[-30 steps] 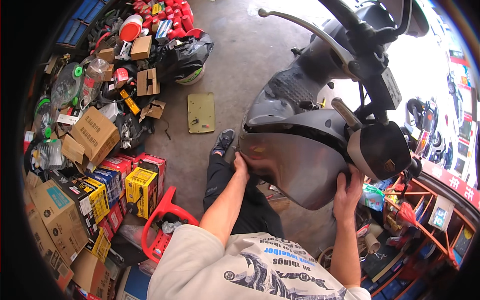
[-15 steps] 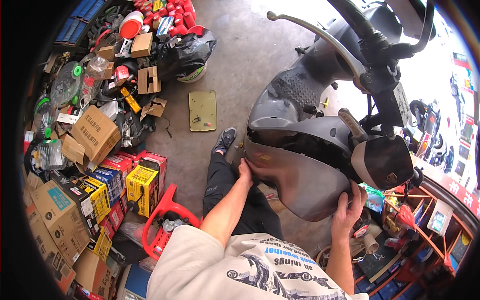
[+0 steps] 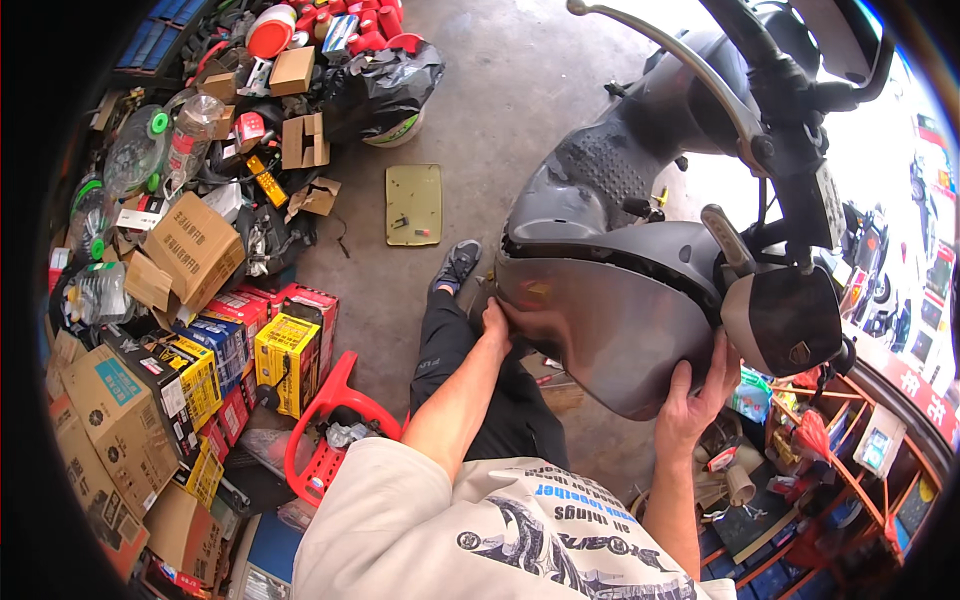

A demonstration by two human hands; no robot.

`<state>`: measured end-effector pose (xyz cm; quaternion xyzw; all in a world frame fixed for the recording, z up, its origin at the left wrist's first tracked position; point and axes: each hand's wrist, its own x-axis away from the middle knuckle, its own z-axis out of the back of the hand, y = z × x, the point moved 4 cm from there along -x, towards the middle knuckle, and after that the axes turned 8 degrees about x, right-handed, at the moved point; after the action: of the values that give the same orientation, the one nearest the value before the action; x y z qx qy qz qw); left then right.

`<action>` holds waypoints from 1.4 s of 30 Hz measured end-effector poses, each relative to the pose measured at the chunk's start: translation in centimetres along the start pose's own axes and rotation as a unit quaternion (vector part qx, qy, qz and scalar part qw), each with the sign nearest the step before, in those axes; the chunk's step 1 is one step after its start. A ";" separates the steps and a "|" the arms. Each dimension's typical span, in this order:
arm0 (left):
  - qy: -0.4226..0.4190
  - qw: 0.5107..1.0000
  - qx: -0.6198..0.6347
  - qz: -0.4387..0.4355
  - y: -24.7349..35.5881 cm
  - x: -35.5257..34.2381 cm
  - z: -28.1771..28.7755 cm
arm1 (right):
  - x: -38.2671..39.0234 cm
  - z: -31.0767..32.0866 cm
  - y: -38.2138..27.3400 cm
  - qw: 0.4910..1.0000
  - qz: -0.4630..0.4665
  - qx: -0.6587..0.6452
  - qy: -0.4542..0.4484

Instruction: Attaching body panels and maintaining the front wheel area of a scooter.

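A grey scooter (image 3: 590,175) stands in front of me, and its glossy grey front panel (image 3: 590,325) is between my two hands. My left hand (image 3: 495,325) is closed on the panel's left edge; some of its fingers are hidden behind it. Against the lower right edge, my right hand (image 3: 693,400) grips the same panel with thumb and fingers. A narrow dark gap (image 3: 620,255) runs between the panel's upper edge and the body behind. Above the panel's right end are the headlight unit (image 3: 790,318) and a brake lever (image 3: 680,50).
On the floor lies a flat yellowish tray (image 3: 413,185) with small parts. Boxes (image 3: 195,250), bottles and a black bag (image 3: 385,90) crowd the left. A red plastic chair (image 3: 335,420) stands near my left arm. Right of me is a cluttered rack (image 3: 850,440).
The panel has moved up against the scooter body, and the dark gap along its top edge has narrowed. Both hands have stayed on the panel's edges.
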<state>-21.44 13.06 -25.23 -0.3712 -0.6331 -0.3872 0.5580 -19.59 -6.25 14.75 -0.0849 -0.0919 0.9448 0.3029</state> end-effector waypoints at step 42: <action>-0.164 0.985 -0.038 0.023 0.5 1.3 0.6 | 4.2 -4.2 14.1 0.879 -0.269 -0.359 0.162</action>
<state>-21.35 13.89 -23.96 -0.4651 -0.6924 -0.3320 0.4405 -29.90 -14.49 7.05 -0.3113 -0.3936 0.7022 0.5050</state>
